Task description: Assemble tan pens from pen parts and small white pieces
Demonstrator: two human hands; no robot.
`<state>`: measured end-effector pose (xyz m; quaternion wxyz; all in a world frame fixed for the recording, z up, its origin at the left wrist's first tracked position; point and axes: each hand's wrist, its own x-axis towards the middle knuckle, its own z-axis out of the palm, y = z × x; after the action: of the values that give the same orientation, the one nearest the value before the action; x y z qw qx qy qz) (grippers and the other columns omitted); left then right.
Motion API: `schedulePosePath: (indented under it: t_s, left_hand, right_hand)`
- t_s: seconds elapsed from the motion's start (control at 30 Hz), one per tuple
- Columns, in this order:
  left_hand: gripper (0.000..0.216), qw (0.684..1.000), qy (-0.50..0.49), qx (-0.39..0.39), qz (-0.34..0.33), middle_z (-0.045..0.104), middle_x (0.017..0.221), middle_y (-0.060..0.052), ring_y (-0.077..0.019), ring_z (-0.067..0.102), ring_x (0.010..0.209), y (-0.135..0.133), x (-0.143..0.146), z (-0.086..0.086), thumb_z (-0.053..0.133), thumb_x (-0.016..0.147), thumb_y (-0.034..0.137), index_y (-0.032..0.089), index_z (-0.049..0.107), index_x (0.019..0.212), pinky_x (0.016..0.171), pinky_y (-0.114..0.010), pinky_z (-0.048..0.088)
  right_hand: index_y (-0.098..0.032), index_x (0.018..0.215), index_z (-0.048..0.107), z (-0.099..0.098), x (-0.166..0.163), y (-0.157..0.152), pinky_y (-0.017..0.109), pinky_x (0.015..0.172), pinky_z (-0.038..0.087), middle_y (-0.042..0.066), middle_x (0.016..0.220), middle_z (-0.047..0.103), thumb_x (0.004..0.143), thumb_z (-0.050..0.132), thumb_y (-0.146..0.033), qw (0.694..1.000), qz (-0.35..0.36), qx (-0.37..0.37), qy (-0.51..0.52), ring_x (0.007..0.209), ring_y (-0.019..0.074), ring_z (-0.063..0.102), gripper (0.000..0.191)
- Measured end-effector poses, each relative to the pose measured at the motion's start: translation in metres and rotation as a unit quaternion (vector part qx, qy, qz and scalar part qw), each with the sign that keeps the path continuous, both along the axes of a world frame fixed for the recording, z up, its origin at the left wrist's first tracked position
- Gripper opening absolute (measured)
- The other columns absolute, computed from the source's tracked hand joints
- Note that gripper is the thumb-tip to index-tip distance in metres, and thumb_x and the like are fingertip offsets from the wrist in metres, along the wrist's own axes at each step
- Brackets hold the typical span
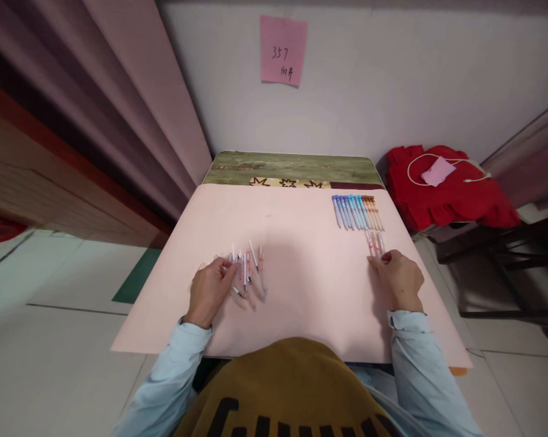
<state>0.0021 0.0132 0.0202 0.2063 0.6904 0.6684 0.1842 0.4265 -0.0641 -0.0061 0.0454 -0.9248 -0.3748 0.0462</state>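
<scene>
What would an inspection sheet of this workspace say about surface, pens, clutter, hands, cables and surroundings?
Surface: pink sheet covers the table, flat.
Job's things: loose pens piled at left; row of blue and orange pens far right; few pens nearer the person.
Clutter: nothing seen.
Hands: left hand rests on the loose pens; right hand fingers touch the few pens; grip unclear.
Cables: white cable on red cloth, beside the table.
Surroundings: pink note on wall; curtain at left.
</scene>
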Motion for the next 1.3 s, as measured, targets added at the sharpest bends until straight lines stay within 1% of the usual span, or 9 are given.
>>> schedulePosePath:
  t_s: [0.17, 0.37, 0.57, 0.77, 0.83, 0.93, 1.0, 1.17, 1.3]
  left_hand:
    - [0.035, 0.998, -0.047, 0.031, 0.023, 0.063, 0.057, 0.000, -0.0185, 0.058, 0.056, -0.003, -0.004, 0.003, 0.056, 0.083, 0.056, 0.023, 0.066, 0.076, 0.056, -0.027, 0.037]
    - [0.034, 0.991, -0.116, 0.011, 0.071, 0.065, 0.056, 0.001, -0.0172, 0.060, 0.054, -0.006, -0.016, 0.007, 0.059, 0.081, 0.055, 0.021, 0.066, 0.077, 0.058, -0.027, 0.041]
    - [0.031, 0.986, -0.153, 0.018, 0.063, 0.064, 0.056, 0.001, -0.0164, 0.059, 0.054, -0.007, -0.018, 0.007, 0.061, 0.081, 0.051, 0.021, 0.067, 0.080, 0.058, -0.026, 0.042]
    - [0.025, 0.954, -0.295, -0.011, 0.044, 0.063, 0.060, 0.000, -0.0156, 0.058, 0.057, -0.026, 0.009, 0.008, 0.068, 0.077, 0.045, 0.020, 0.069, 0.081, 0.056, -0.026, 0.044]
    - [0.027, 0.905, -0.411, -0.113, 0.023, 0.068, 0.068, -0.003, -0.0162, 0.061, 0.058, -0.037, 0.031, 0.009, 0.072, 0.075, 0.045, 0.019, 0.069, 0.084, 0.056, -0.027, 0.046]
    - [0.035, 0.785, -0.563, -0.258, -0.012, 0.073, 0.090, -0.011, -0.0193, 0.068, 0.073, -0.049, 0.062, 0.010, 0.074, 0.076, 0.045, 0.017, 0.069, 0.096, 0.066, -0.030, 0.053]
    - [0.034, 0.738, -0.621, -0.263, 0.004, 0.074, 0.093, -0.012, -0.0201, 0.069, 0.082, -0.050, 0.072, 0.010, 0.074, 0.078, 0.043, 0.016, 0.069, 0.098, 0.075, -0.032, 0.054]
    - [0.026, 0.717, -0.660, -0.216, 0.055, 0.074, 0.089, -0.008, -0.0190, 0.070, 0.088, -0.040, 0.062, 0.010, 0.079, 0.075, 0.034, 0.015, 0.070, 0.090, 0.084, -0.031, 0.053]
    - [0.025, 0.689, -0.678, -0.251, 0.046, 0.075, 0.097, -0.010, -0.0189, 0.070, 0.089, -0.037, 0.052, 0.011, 0.077, 0.078, 0.033, 0.016, 0.071, 0.095, 0.081, -0.031, 0.054]
  right_hand:
    - [-0.014, 0.101, 0.068, -0.001, -0.021, 0.004, 0.039, 0.067, 0.046, 0.018, 0.091, 0.070, 0.093, 0.047, -0.038, 0.997, 0.042, -0.028, -0.057, 0.084, 0.0322, 0.069, 0.033]
    - [-0.014, 0.109, 0.067, -0.003, -0.026, 0.001, 0.040, 0.070, 0.049, 0.018, 0.092, 0.070, 0.090, 0.053, -0.043, 0.996, 0.054, -0.037, -0.060, 0.085, 0.0329, 0.069, 0.037]
    - [-0.011, 0.103, 0.072, 0.010, -0.029, 0.006, 0.040, 0.072, 0.048, 0.022, 0.089, 0.071, 0.088, 0.052, -0.036, 0.996, 0.039, -0.064, -0.042, 0.089, 0.0342, 0.069, 0.035]
    - [-0.022, 0.087, 0.074, 0.032, -0.077, -0.012, 0.035, 0.066, 0.045, 0.010, 0.078, 0.072, 0.078, 0.060, -0.042, 0.991, 0.059, 0.072, 0.097, 0.075, 0.0280, 0.066, 0.026]
    - [-0.022, 0.075, 0.071, 0.034, -0.107, -0.016, 0.031, 0.061, 0.043, 0.006, 0.070, 0.068, 0.076, 0.063, -0.043, 0.940, 0.108, 0.154, 0.284, 0.067, 0.0221, 0.062, 0.023]
    - [-0.019, 0.074, 0.068, 0.032, -0.155, -0.014, 0.027, 0.050, 0.037, 0.002, 0.062, 0.061, 0.075, 0.066, -0.045, 0.789, 0.150, 0.167, 0.573, 0.052, 0.0144, 0.050, 0.026]
    - [-0.019, 0.074, 0.065, 0.028, -0.181, -0.010, 0.025, 0.049, 0.034, -0.001, 0.060, 0.057, 0.075, 0.069, -0.045, 0.699, 0.157, 0.153, 0.681, 0.049, 0.0107, 0.045, 0.027]
    - [-0.015, 0.084, 0.066, 0.019, -0.212, 0.001, 0.021, 0.049, 0.035, 0.000, 0.067, 0.059, 0.085, 0.060, -0.062, 0.546, 0.139, 0.046, 0.825, 0.050, 0.0077, 0.048, 0.047]
    - [-0.015, 0.091, 0.066, 0.019, -0.219, 0.007, 0.016, 0.041, 0.024, -0.008, 0.055, 0.044, 0.089, 0.057, -0.059, 0.394, 0.059, -0.033, 0.917, 0.039, 0.0028, 0.029, 0.046]
